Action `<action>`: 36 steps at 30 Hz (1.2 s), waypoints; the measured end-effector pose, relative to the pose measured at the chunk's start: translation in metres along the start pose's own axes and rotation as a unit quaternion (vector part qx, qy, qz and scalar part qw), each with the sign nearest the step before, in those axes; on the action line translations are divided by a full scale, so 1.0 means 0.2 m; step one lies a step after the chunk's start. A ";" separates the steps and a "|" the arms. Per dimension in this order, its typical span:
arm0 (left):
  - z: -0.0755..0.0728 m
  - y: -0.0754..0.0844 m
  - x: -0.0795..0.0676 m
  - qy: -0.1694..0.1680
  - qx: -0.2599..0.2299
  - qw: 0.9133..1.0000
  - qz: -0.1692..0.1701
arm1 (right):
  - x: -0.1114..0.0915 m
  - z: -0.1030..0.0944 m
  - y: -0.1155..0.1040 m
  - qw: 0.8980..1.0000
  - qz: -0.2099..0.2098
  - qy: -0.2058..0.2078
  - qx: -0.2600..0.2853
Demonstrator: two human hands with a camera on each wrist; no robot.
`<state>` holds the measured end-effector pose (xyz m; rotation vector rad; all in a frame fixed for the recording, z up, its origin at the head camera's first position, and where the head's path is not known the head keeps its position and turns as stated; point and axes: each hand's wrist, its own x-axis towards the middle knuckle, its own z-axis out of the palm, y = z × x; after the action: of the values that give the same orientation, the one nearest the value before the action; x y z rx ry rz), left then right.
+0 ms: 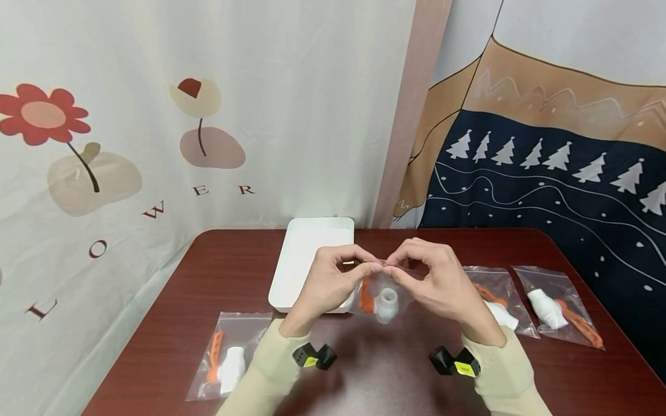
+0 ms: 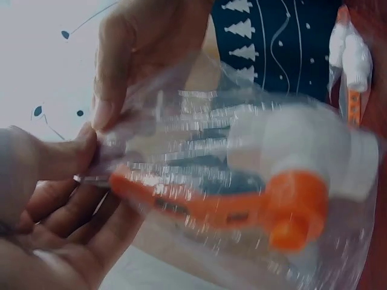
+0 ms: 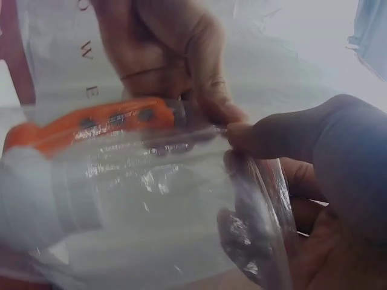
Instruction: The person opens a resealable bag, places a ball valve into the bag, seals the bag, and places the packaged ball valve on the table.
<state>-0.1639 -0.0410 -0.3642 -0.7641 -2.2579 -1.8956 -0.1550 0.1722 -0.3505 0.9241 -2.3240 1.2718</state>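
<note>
My left hand (image 1: 330,280) and right hand (image 1: 442,280) meet above the middle of the table, thumbs and fingertips pinching the top edge of a clear zip bag (image 3: 145,199). Inside the bag hangs a white plastic ball valve (image 2: 296,145) with an orange lever handle (image 2: 217,208). In the head view the valve's round open end faces up and towards me. Both wrist views show the handle's tip close to the pinched edge, with the valve body away from the fingers. The plastic is creased and shiny between the hands.
A white tray (image 1: 278,300) stands behind my left hand. One bagged valve (image 1: 231,370) lies at the front left. Two more, a partly hidden bagged valve (image 1: 503,316) and another bagged valve (image 1: 548,311), lie on the right of the brown table (image 1: 364,381). Curtains hang behind.
</note>
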 end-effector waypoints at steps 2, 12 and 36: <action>0.00 0.00 0.00 0.013 -0.001 1.000 0.012 | 0.00 0.00 0.00 1.000 0.003 -0.004 0.011; 0.01 -0.01 0.00 0.019 -0.035 0.999 0.000 | -0.01 -0.02 0.02 1.000 0.019 -0.010 0.004; 0.00 0.00 0.00 0.057 0.009 0.998 0.039 | 0.00 -0.03 0.01 1.000 0.010 0.009 0.000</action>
<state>-0.1632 -0.0410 -0.3637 -0.7113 -2.1420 -1.8335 -0.1566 0.1777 -0.3489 0.8884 -2.3247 1.2830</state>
